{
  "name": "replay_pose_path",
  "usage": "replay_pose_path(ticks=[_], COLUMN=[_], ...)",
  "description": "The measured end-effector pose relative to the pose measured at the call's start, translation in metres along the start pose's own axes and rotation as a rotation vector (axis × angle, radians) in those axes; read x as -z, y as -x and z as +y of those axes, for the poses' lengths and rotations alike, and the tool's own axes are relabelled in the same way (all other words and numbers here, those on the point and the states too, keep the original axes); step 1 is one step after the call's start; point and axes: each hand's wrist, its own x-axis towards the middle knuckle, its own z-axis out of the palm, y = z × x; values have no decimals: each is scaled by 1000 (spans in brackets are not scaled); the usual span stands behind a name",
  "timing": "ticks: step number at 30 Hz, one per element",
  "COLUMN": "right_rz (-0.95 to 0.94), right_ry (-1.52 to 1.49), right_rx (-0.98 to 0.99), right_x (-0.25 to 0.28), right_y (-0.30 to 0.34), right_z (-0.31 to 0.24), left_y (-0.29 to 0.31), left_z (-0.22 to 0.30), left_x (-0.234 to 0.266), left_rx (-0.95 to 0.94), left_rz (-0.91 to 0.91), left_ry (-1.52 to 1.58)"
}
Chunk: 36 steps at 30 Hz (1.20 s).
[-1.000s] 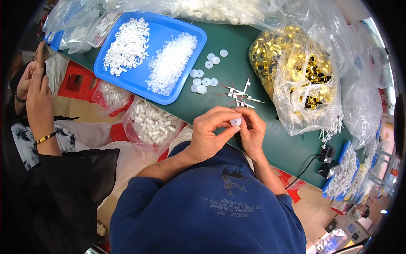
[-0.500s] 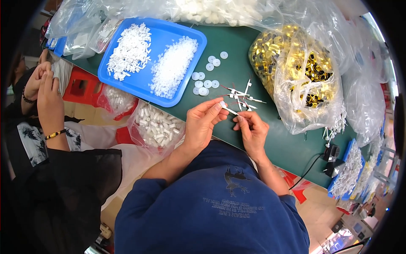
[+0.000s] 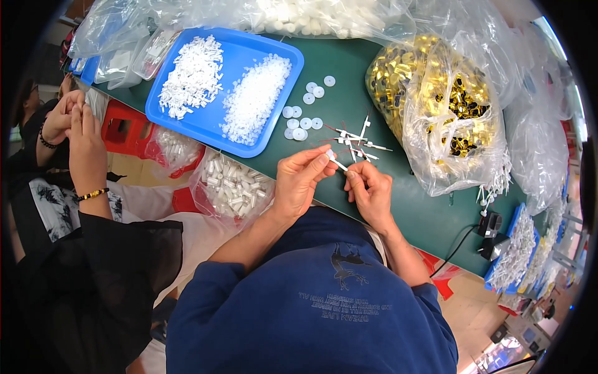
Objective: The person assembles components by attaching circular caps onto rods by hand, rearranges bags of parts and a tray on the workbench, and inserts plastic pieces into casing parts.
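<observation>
Between my two hands is a slim white stick-shaped part (image 3: 339,164) with a wider white piece at its upper left end. My left hand (image 3: 300,184) pinches that wider end between thumb and forefinger. At the lower right end, the thumb and fingers of my right hand (image 3: 370,192) are closed on the stick. Just beyond my hands lies a loose pile of similar white sticks with thin red wires (image 3: 361,142). Several translucent white discs (image 3: 299,134) lie on the green table (image 3: 339,68) to the left of the pile.
A blue tray (image 3: 212,138) holds two heaps of small white pieces. At the right sits a clear bag of gold pieces (image 3: 455,112). A bag of white cylinders (image 3: 230,187) is by the table's near edge. A co-worker's hands (image 3: 75,128) are at the left.
My right hand has shifted slightly up and left along the stick, closer to my left hand. The co-worker's hands have moved a little to the right.
</observation>
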Motion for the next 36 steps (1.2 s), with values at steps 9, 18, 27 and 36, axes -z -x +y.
replay_pose_path(ticks=[9,18,27,36], right_rz=[-15,176,238,164], right_ry=[-75,107,489,327], right_rx=[-34,144,537,436], right_x=[0,-9,-14,-14], right_y=[3,6,-4,-3], right_z=[1,0,-6,0], left_y=[0,2,9,7], left_z=[6,8,-1,-1], left_x=[3,1,0,-3], left_rx=[54,88,67,-39], left_rz=[-37,-20,-30,-129], left_ry=[-31,5,-29,-78])
